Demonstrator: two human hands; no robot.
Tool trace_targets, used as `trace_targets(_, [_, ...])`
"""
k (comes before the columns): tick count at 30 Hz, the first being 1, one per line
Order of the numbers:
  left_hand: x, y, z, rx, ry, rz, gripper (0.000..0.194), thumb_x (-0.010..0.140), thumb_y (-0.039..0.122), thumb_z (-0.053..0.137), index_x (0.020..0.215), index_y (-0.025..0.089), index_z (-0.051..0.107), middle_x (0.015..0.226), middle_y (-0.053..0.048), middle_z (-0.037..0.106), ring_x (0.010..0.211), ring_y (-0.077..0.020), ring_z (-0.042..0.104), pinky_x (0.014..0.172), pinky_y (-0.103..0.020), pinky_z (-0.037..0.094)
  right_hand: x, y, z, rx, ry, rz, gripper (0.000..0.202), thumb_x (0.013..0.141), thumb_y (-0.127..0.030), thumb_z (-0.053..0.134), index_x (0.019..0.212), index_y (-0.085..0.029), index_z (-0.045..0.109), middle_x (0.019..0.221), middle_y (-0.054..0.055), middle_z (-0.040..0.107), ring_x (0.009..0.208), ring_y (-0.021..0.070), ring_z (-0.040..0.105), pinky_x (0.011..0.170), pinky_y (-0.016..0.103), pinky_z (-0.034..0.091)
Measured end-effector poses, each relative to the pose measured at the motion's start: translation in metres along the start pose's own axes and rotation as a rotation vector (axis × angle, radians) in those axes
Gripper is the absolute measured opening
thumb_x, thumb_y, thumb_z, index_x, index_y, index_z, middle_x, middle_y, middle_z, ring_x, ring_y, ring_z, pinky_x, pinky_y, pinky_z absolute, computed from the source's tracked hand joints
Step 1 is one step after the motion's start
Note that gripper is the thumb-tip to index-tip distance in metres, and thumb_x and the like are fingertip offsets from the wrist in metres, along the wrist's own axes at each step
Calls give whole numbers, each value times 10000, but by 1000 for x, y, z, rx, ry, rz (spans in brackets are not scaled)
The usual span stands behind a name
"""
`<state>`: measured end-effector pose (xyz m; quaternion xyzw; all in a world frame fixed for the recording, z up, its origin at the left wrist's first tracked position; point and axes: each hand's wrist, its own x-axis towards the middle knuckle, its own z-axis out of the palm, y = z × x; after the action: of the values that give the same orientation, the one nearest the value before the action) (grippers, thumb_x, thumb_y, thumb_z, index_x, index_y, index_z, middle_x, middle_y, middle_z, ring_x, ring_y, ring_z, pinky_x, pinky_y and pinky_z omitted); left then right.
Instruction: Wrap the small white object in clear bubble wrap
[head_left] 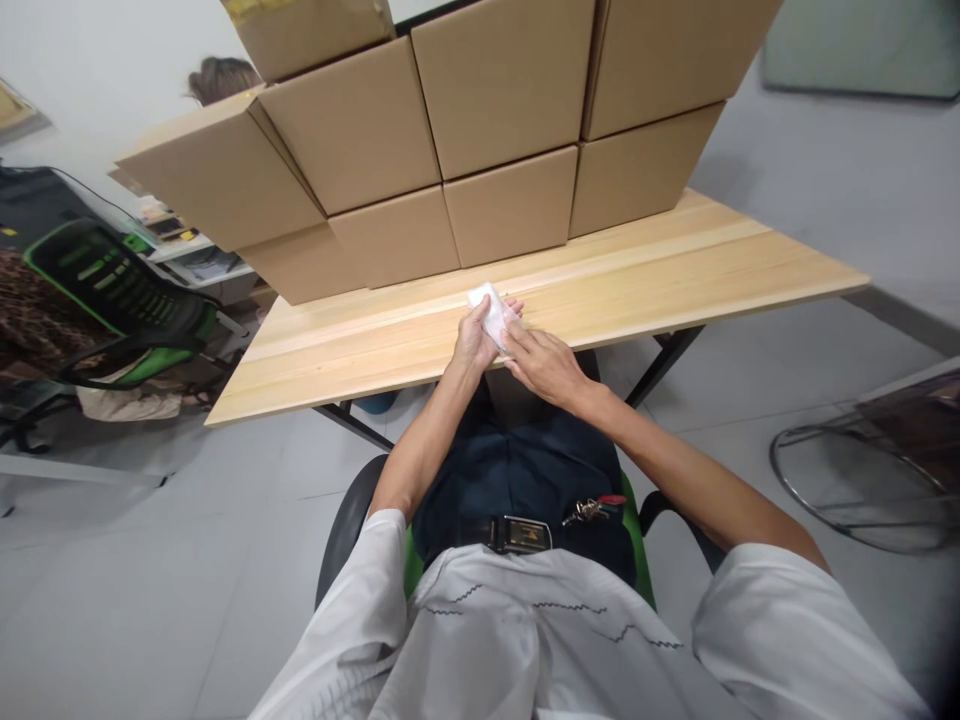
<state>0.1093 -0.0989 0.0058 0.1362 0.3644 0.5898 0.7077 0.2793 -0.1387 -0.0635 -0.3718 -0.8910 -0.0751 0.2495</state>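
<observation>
At the frame's centre, over the near edge of the tabletop, the left hand holds a white packet between thumb and palm, seemingly to steady it beneath the right hand, whose fingers touch its lower side, though whether they grip is unclear.

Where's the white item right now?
Near the centre of the head view: the white item is in the left hand, right hand touching it, by the table's near edge.

The white short-sleeved shirt has thin dark zigzag lines across its front. Dark navy trousers carry a black belt with a rectangular metal-rimmed buckle, and keys beside a red tag.
</observation>
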Motion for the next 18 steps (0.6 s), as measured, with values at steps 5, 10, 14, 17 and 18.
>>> trace_targets(5, [4,-7,-8,35,-85,96,199,1301,305,707,1293,136,811,845,-32,851,681,-151,813,784,-250,654,-20,16,-2,148,67,-49,412,1277,-256,660,1606,-150,885,1740,253,847,1481,422,867,1280,599,694])
trace_targets(10, [3,-12,-17,151,-198,207,312,1111,312,975,1207,249,685,829,49,807,566,-103,673,645,-218,574,-29,35,-18,452,230,118,507,1331,-490,555,1157,-238,959,1190,161,981,1140,363,934,1104,541,747])
trace_targets(14, [-1,-13,-18,233,-283,207,507,984,333,1090,1250,266,664,828,70,799,562,-94,647,637,-229,561,0,47,-24,753,373,443,567,1219,-709,688,1422,-238,931,1333,145,970,1243,369,931,1138,561,772])
trace_targets(17, [-3,-13,-18,314,-360,220,714,847,400,1188,1317,274,666,855,64,829,584,-121,701,639,-255,564,36,53,-14,893,344,515,833,1099,-796,780,1677,-198,821,1288,130,957,1204,369,927,1143,593,785])
trace_targets(18, [-4,-14,-18,338,-375,230,787,797,429,1215,1340,272,667,861,60,835,588,-131,715,631,-262,559,47,53,-10,907,318,507,878,1088,-794,787,1718,-183,792,1247,123,950,1149,361,924,1149,607,781])
